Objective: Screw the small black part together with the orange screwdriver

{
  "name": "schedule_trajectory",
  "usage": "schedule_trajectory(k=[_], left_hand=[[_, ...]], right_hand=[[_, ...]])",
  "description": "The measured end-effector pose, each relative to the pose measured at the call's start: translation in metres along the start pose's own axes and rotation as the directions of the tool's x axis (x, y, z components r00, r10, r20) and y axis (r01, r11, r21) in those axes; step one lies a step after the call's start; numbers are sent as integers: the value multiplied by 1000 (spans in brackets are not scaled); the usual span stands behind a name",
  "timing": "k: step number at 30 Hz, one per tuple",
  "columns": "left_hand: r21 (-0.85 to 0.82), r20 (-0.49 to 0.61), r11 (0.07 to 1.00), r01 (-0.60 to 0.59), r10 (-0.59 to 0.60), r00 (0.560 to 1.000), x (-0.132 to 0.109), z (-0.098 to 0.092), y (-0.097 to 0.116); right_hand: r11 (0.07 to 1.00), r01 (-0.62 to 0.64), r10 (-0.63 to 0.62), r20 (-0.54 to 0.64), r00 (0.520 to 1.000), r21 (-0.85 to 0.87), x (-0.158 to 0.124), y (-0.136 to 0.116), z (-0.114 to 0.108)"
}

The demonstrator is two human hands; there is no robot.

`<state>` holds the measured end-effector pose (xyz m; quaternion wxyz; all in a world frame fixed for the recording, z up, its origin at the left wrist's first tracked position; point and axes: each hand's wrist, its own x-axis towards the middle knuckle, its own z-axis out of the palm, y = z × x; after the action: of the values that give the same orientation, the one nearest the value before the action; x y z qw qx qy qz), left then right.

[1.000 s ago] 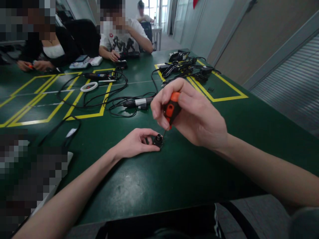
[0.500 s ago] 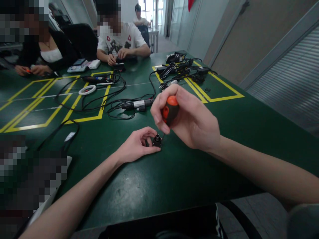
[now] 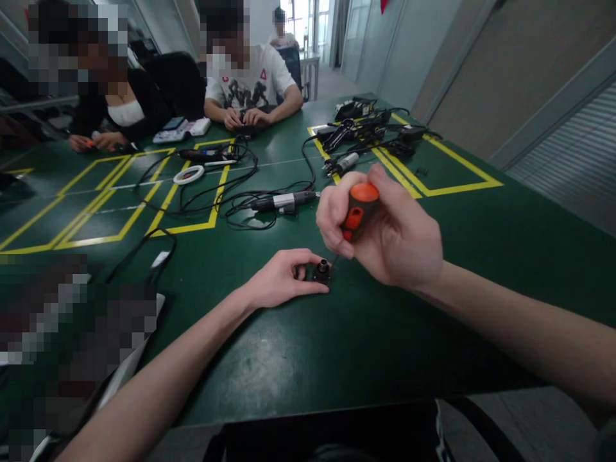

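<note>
My right hand [image 3: 394, 237] is closed around the orange and dark grey handle of a screwdriver [image 3: 359, 208]. Its thin shaft slants down and left, toward the side of a small black block [image 3: 322, 276]. That block is square at the base with a round, lens-like barrel on top. Thumb and fingers of my left hand [image 3: 283, 279] pinch it upright, low over the green table [image 3: 269, 372]. The hand's own fingers hide part of its left side. Whether the screwdriver tip touches the block is too small to tell.
Beyond my hands lie a black and silver pen-shaped tool [image 3: 286, 202] with its cable, a white ring [image 3: 188, 174] and a heap of black cables and devices [image 3: 351, 135]. A pixelated object [image 3: 106, 333] stands at left. Two people [image 3: 255, 80] sit across the table.
The whole view has swung left, so everything sits further right. The screwdriver handle now leans more, its top tilted to the right. My left hand still pinches the block.
</note>
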<state>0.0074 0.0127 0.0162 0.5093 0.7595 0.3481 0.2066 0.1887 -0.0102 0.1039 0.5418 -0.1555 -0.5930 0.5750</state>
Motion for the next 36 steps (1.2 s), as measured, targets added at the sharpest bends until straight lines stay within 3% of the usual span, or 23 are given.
schedule_trajectory(k=[4,12,18,22,27,32,36], left_hand=[[-1,7,999,-35,35,999,0,1,-1],[-337,116,931,140,-106,988,4,-11,-5],[-434,201,878,201,-123,972,4,-19,-1],[-475,204,859,191,-104,973,3,-21,-1],[-401,192,907,130,-55,980,2,-18,-3],[-206,-36,977,58,-67,997,-2,-1,-4],[-123,-60,992,34,-42,997,-2,5,-3]], right_hand=[[999,-14,14,1,1000,40,0,0,-1],[999,-27,26,23,999,35,0,4,-1],[991,-77,73,45,996,107,1,1,1],[986,-37,28,63,998,163,-1,2,0],[997,-4,2,23,1000,81,1,6,2],[994,-52,49,36,998,101,1,3,3],[993,-22,17,44,999,120,0,4,1]])
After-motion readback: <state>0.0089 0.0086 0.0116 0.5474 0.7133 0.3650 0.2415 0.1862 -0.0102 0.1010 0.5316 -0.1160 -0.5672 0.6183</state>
